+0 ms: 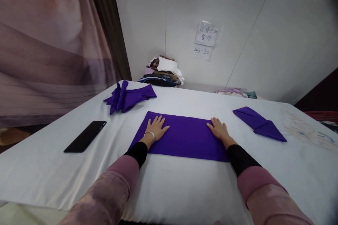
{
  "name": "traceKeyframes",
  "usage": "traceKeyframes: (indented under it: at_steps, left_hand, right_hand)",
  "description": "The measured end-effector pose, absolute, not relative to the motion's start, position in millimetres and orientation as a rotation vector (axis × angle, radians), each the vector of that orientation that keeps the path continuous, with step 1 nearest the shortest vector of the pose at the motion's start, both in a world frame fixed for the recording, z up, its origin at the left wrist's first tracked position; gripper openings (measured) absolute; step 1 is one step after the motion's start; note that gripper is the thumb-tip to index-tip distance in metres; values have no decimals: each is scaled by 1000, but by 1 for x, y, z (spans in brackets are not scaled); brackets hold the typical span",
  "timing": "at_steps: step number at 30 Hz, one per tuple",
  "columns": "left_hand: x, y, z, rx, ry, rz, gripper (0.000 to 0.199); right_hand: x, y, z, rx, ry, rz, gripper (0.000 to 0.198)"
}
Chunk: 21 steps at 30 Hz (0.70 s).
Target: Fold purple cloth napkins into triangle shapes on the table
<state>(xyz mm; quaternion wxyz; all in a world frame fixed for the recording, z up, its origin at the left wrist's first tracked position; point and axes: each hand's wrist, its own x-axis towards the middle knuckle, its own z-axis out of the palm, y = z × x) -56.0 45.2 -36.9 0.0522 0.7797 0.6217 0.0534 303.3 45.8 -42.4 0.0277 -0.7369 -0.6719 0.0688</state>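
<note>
A purple cloth napkin (185,137) lies flat in front of me as a wide rectangle, its long sides running left to right. My left hand (156,128) rests on its left part with fingers spread, a silver bracelet at the wrist. On the right end, my right hand (218,129) presses down flat, fingers apart, near the far right corner. Neither hand grips the fabric. To the right lies another purple napkin (252,119), folded into two pointed sections. At the back left sits a bunched, folded purple napkin shape (126,96) with upright points.
A white-covered table (182,182) carries everything. A black phone (86,136) lies at the left. Behind the far edge are a stack of folded clothes (163,72) and more cloth (233,92). Handwritten paper signs (207,34) hang on the wall. A patterned curtain (52,42) borders the left.
</note>
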Motion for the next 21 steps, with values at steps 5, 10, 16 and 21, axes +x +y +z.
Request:
traceKeyframes:
  at_steps: [5, 10, 16, 21]
  left_hand:
    - [-57, 44, -33, 2340, 1902, 175, 68]
    - [-73, 25, -29, 2184, 2148, 188, 64]
    - [-99, -10, -27, 2060, 2327, 213, 60]
    - [-110, -33, -21, 2053, 2440, 325, 55]
  right_hand:
    - [325, 23, -45, -2321, -2042, 172, 63]
    - [328, 4, -47, -2286, -2072, 125, 62]
    - [332, -8, -49, -2257, -2083, 97, 61]
    - [332, -9, -49, -2196, -2031, 95, 59]
